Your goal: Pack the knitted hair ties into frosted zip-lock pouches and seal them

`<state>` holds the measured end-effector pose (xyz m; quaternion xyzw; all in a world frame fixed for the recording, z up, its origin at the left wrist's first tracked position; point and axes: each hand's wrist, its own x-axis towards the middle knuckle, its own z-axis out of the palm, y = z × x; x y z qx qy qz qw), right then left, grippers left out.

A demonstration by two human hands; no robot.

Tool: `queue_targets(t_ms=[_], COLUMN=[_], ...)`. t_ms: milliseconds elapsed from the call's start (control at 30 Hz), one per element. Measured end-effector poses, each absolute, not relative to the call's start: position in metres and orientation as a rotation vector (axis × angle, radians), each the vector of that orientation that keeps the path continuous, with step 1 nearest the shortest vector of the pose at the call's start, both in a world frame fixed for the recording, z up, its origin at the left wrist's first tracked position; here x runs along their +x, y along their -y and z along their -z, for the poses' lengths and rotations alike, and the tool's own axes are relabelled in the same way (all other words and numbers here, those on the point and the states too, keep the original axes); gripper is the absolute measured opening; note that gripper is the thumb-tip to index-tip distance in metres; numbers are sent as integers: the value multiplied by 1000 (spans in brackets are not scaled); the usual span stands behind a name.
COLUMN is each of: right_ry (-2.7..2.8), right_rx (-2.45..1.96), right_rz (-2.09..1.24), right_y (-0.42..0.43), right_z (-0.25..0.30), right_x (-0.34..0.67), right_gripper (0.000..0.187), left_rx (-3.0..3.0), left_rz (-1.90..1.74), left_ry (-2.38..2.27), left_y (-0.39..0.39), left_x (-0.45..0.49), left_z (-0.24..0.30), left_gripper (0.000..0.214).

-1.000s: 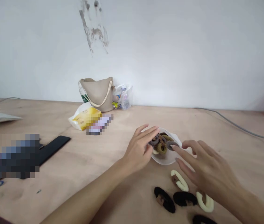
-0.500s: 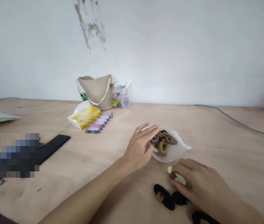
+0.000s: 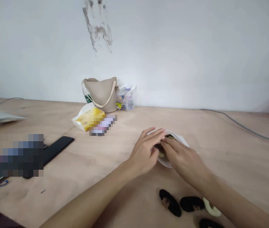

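The left hand (image 3: 142, 152) and right hand (image 3: 184, 160) meet at the white pouch (image 3: 165, 162), fingers (image 3: 169, 147) bunched together; any grip is hidden.

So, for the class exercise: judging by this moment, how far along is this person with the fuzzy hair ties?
Looks done: three black hair ties and a cream hair tie lie out on the table. In hand: the left hand and right hand meet at a frosted plastic pouch. Left: more hair ties sit in the pouch, mostly hidden by the hands, so the count is unclear.
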<state>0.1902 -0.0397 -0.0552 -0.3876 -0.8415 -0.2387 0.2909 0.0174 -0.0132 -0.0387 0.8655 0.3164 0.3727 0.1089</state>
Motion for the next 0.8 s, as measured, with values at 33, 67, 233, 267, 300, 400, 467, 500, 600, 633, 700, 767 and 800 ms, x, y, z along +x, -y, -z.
queue_targets(t_ms=[33, 67, 233, 267, 300, 400, 467, 500, 600, 633, 700, 767, 800], right_ry=[2247, 2249, 2249, 2257, 2278, 2419, 2509, 2526, 2535, 2517, 2469, 2421, 2415], right_rx=[-1054, -1072, -1039, -1050, -1062, -1043, -1010, -1020, -1053, -1049, -1031, -993, -957], right_rz=[631, 629, 378, 289, 228, 180, 208, 240, 390, 435, 469, 432, 403], right_y=[38, 39, 77, 88, 98, 121, 129, 130, 130, 129, 126, 120, 116], right_z=[58, 60, 57, 56, 55, 61, 71, 76, 88, 89, 84, 72, 64], right_x=[188, 189, 227, 238, 249, 277, 289, 293, 301, 301, 298, 287, 278], right_gripper=[35, 39, 37, 37, 37, 38, 39, 40, 40, 39, 37, 33, 31], left_rx=[2542, 2540, 2540, 2536, 2532, 2523, 2521, 2519, 2509, 2506, 2508, 2512, 2511], left_rz=[-1086, -1077, -1057, -1055, -1053, -1052, -1059, -1067, -1090, -1093, -1094, -1085, -1077], left_ry=[-945, -959, -998, -1005, -1009, -1015, -1012, -1010, -1002, -1001, -997, -999, -1002], left_y=[13, 13, 11, 11, 11, 11, 11, 10, 10, 10, 10, 10, 10], left_x=[17, 17, 17, 17, 17, 18, 18, 18, 18, 18, 18, 18, 18], left_z=[38, 38, 37, 37, 37, 37, 37, 37, 37, 37, 37, 37, 37], left_gripper=[66, 65, 64, 63, 64, 65, 66, 66, 67, 67, 67, 67, 66])
